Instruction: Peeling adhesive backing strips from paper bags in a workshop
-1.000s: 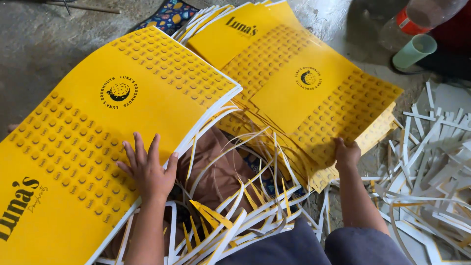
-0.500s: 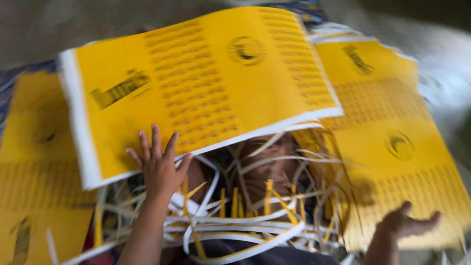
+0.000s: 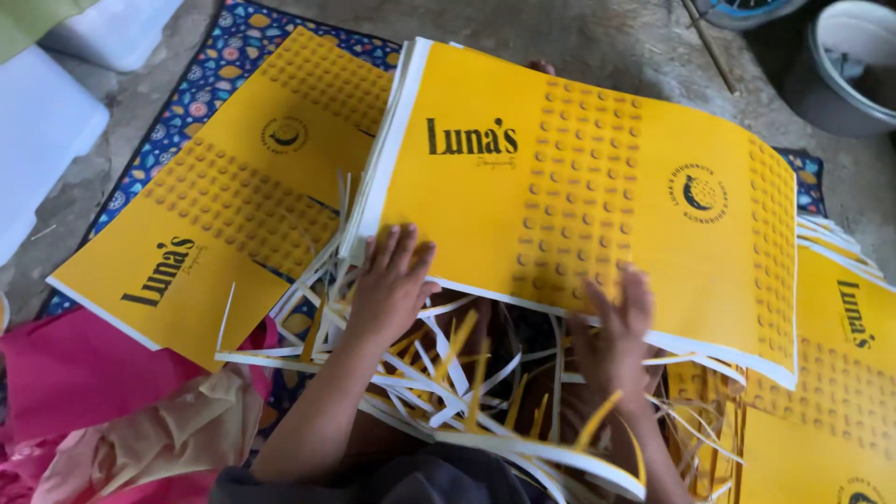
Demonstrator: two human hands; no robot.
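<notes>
A thick stack of yellow printed card sheets (image 3: 597, 196) with black logos and rows of dots lies tilted in front of me. My left hand (image 3: 390, 285) grips its near left edge, fingers spread on top. Along the near edge to the right, my right hand (image 3: 618, 336) presses on the same stack. Below both hands lies a tangle of white and yellow paper strips (image 3: 448, 373). A second yellow stack (image 3: 233, 205) rests to the left, and a third one (image 3: 831, 392) shows at the right under the held stack.
A patterned blue mat (image 3: 224, 65) covers the concrete floor. Pink cloth (image 3: 84, 383) and crumpled brown paper (image 3: 187, 420) lie at lower left. A white block (image 3: 37, 131) stands at far left and a grey bowl (image 3: 849, 65) at top right.
The yellow stack has swung from my left side across to the middle and right. My right hand, free half a second ago, now rests on its near edge. The camera view has shifted left.
</notes>
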